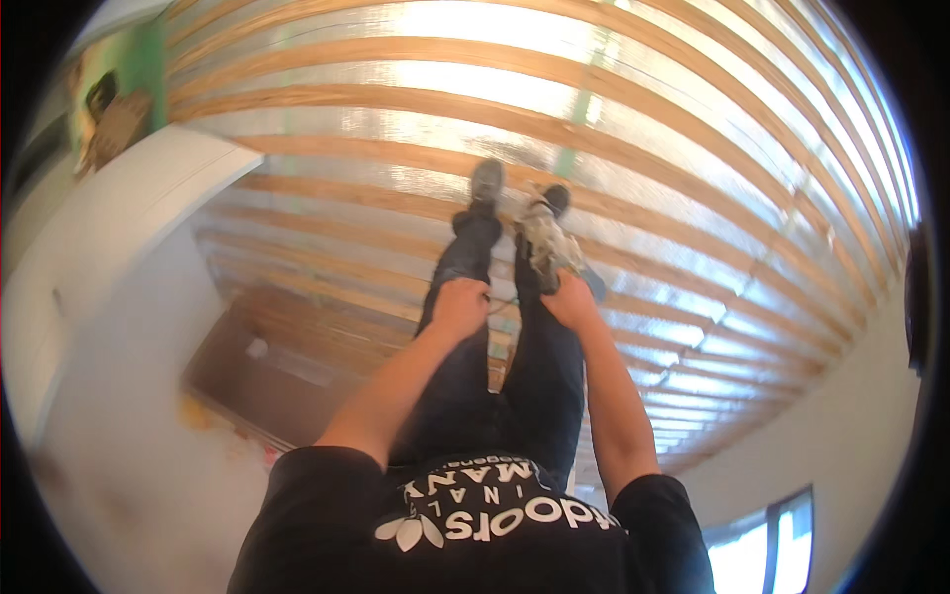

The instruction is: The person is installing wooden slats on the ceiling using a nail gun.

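Observation:
My left hand (462,308) is closed in front of my left leg, its fingers curled inward. A thin dark line shows beside its fingertips, but what it holds, if anything, is too blurred to name. My right hand (572,300) is closed at the lower end of a crumpled, pale, stained cloth bundle (546,240) in front of my right leg. The bundle partly covers my right shoe (557,199). My left shoe (486,180) is set farther forward on the wooden strips.
Parallel wooden battens (396,153) run across shiny foil sheeting (465,82) under and ahead of me. A white wall or panel (129,228) stands at left, above a brown recessed surface (267,381). A window (767,544) is at lower right.

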A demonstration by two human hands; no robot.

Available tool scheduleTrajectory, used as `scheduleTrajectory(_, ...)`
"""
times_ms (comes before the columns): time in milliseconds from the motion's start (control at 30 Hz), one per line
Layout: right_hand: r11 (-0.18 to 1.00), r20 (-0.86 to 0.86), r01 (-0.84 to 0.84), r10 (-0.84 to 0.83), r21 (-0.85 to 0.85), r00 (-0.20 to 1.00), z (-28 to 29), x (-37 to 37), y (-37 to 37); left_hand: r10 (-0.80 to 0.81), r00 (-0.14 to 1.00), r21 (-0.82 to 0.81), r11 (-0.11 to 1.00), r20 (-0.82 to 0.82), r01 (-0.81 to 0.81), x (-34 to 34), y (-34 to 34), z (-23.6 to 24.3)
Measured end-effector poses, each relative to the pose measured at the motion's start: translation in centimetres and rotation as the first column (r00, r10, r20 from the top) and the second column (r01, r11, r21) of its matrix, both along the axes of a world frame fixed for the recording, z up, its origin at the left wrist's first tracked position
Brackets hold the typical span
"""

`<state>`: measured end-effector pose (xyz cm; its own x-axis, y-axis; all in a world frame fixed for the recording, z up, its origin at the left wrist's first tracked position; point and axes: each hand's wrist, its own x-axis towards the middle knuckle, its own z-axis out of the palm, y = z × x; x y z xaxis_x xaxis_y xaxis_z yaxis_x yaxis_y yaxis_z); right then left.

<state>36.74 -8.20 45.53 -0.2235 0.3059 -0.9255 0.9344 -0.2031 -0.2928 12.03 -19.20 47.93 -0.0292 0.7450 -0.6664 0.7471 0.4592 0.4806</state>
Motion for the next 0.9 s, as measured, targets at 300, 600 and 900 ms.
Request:
scheduleTrajectory(300,0.910,-0.049,0.369,-0.367,0.187,0.929,7.3,6.7,0.8,0.197,0.977,0.124,0.971,0.078,-0.205,-1.3,3.9,6.7)
scheduleTrajectory(600,0.895,0.062,0.394,-0.415,0.210,0.908,9.3,9.0,2.5,0.029,0.998,0.238,0.970,0.056,-0.042,-3.2,5.7,4.1)
scheduleTrajectory(900,0.892,0.112,0.424,-0.443,0.160,0.890,7.9,5.5,5.1,-0.265,0.953,0.103,0.954,-0.147,0.281,-3.0,12.8,1.1)
